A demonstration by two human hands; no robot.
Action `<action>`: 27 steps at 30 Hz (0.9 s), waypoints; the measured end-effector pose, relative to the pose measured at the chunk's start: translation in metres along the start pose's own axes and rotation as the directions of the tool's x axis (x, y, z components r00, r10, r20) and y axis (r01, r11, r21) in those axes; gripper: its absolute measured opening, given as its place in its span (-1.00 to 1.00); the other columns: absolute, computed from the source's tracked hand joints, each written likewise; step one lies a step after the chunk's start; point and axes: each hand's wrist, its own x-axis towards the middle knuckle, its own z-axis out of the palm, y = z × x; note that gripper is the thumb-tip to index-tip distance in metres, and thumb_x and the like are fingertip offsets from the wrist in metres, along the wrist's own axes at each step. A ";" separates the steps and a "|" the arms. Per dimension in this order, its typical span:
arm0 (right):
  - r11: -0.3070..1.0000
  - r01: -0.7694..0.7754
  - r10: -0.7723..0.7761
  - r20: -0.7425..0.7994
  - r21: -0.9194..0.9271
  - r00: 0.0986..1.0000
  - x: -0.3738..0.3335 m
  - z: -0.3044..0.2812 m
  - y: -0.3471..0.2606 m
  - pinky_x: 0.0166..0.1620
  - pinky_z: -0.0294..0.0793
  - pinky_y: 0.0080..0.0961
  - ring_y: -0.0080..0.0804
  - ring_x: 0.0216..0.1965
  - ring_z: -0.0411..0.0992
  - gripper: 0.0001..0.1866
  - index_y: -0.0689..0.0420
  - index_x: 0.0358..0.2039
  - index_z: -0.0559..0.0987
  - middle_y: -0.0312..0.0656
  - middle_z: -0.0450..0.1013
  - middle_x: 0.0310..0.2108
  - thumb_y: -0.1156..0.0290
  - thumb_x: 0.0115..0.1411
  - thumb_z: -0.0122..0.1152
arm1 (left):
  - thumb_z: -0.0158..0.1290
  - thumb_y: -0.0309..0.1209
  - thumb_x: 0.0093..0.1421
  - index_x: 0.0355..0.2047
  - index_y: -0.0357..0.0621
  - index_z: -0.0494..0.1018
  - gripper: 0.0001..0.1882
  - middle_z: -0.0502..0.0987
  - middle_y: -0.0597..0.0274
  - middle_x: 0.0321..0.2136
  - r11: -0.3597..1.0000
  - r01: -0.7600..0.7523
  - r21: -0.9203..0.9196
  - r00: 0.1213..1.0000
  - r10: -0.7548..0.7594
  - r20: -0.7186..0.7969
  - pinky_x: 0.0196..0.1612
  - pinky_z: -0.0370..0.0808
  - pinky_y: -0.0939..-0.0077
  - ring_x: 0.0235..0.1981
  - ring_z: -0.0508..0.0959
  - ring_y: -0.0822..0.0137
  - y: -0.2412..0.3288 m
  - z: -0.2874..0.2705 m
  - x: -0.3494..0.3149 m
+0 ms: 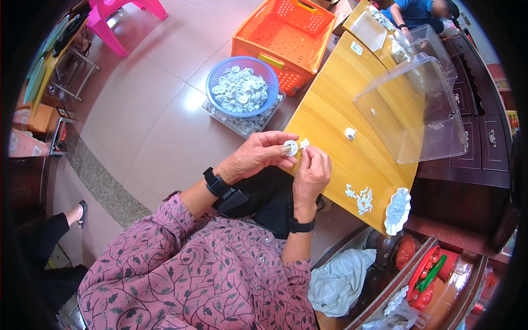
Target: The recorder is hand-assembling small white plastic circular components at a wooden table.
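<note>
My left hand [257, 155] pinches a small round white plastic disc [290, 147] between thumb and fingers at the near edge of the wooden table [324, 118]. My right hand [312, 175] holds a small white star-shaped piece [304, 143] against the disc. Both wrists wear black bands. A single round white part [350, 132] lies on the table just beyond my hands. Several small white star pieces [360, 198] lie in a loose heap to the right.
A clear plastic box [423, 118] stands on the table's far side. A blue basket of white parts [242, 85] sits on the floor beside an orange crate [286, 33]. A white scalloped dish [397, 210] rests at the table's right end. Another person sits at the far end.
</note>
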 end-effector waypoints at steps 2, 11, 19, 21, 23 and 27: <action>0.998 0.068 -0.066 -0.090 0.016 0.994 -0.004 -0.001 -0.002 -0.14 0.49 -0.22 -0.09 -0.23 0.51 -0.86 0.23 -0.26 0.61 -0.08 0.56 -0.25 0.61 0.13 0.31 | 0.07 -0.49 0.35 0.17 -0.33 0.38 -0.60 0.55 0.04 -0.06 1.000 -0.012 0.022 1.000 0.012 -0.014 -0.03 0.65 0.39 -0.12 0.65 0.22 -0.002 -0.001 0.001; 0.967 0.251 -0.256 -0.168 -0.052 0.952 -0.013 -0.031 -0.028 -0.19 0.49 -0.28 -0.16 -0.26 0.53 -0.74 0.22 -0.26 0.62 -0.10 0.56 -0.20 0.71 0.00 0.39 | 0.10 -0.40 0.35 0.15 -0.36 0.39 -0.58 0.57 0.08 -0.07 0.991 -0.020 0.132 0.996 0.031 -0.079 -0.04 0.64 0.48 -0.15 0.64 0.34 -0.005 0.011 0.001; 0.966 0.257 -0.260 -0.153 -0.041 0.953 -0.018 -0.038 -0.030 -0.17 0.51 -0.30 -0.17 -0.24 0.55 -0.72 0.21 -0.26 0.64 -0.11 0.57 -0.22 0.73 -0.02 0.39 | 0.10 -0.38 0.35 0.12 -0.34 0.43 -0.61 0.61 0.13 -0.13 0.987 -0.037 0.157 0.999 0.042 -0.024 -0.08 0.62 0.53 -0.17 0.63 0.43 -0.009 0.017 -0.001; 0.969 0.243 -0.246 -0.155 -0.036 0.957 -0.019 -0.039 -0.034 -0.16 0.53 -0.31 -0.17 -0.23 0.56 -0.72 0.18 -0.26 0.65 -0.12 0.58 -0.25 0.73 -0.02 0.39 | 0.10 -0.38 0.36 0.12 -0.31 0.44 -0.62 0.61 0.17 -0.16 0.973 -0.058 0.224 0.998 0.064 -0.020 -0.09 0.62 0.55 -0.20 0.62 0.46 -0.009 0.017 -0.003; 0.976 0.215 -0.215 -0.153 -0.018 0.965 -0.020 -0.039 -0.037 -0.15 0.52 -0.31 -0.17 -0.24 0.55 -0.72 0.20 -0.23 0.65 -0.11 0.57 -0.25 0.73 0.01 0.38 | 0.10 -0.38 0.36 0.12 -0.31 0.44 -0.62 0.61 0.18 -0.17 0.973 -0.063 0.221 0.997 0.070 -0.023 -0.10 0.62 0.55 -0.21 0.62 0.46 -0.010 0.017 -0.005; 0.982 0.182 -0.187 -0.151 -0.045 0.971 -0.020 -0.039 -0.041 -0.15 0.52 -0.31 -0.17 -0.23 0.53 -0.68 0.21 -0.16 0.66 -0.10 0.55 -0.25 0.72 0.04 0.37 | 0.09 -0.38 0.36 0.11 -0.30 0.46 -0.63 0.61 0.20 -0.17 0.976 -0.065 0.206 0.998 0.066 0.004 -0.09 0.61 0.55 -0.22 0.62 0.47 -0.012 0.020 -0.005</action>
